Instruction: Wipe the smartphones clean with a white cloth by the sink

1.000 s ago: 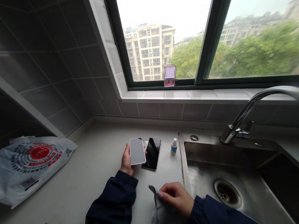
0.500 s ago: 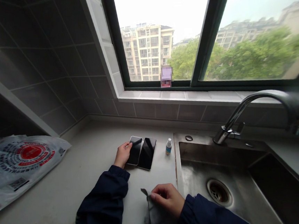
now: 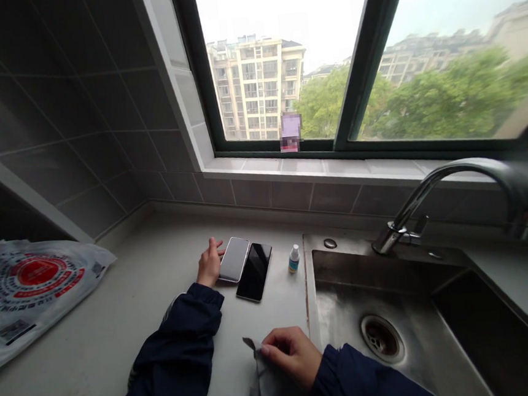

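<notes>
Two phones lie side by side on the counter. My left hand [image 3: 209,264] is at the left edge of the silver-rimmed phone [image 3: 235,259], whose screen looks grey with reflected light. Its fingers are spread, and one reaches toward the phone's upper left edge; whether it touches is hard to tell. The second phone, a black one [image 3: 254,273], lies just to the right. In my right hand [image 3: 294,355], thumb and fingers pinch a grey cloth [image 3: 267,379] that hangs down over the counter. A small spray bottle [image 3: 293,259] with a white cap stands upright right of the phones.
A steel sink [image 3: 344,320] with a chrome faucet [image 3: 447,173] takes up the right side. At the left lies a white plastic bag [image 3: 41,291] with red print. Behind the counter [image 3: 148,307] is a window ledge [image 3: 261,165]. A dark-cornered object shows at the bottom left.
My left thumb has come off the silver-rimmed phone's face and the fingers have spread. That phone's screen went from black to grey with reflection. My right hand keeps its pinch on the cloth.
</notes>
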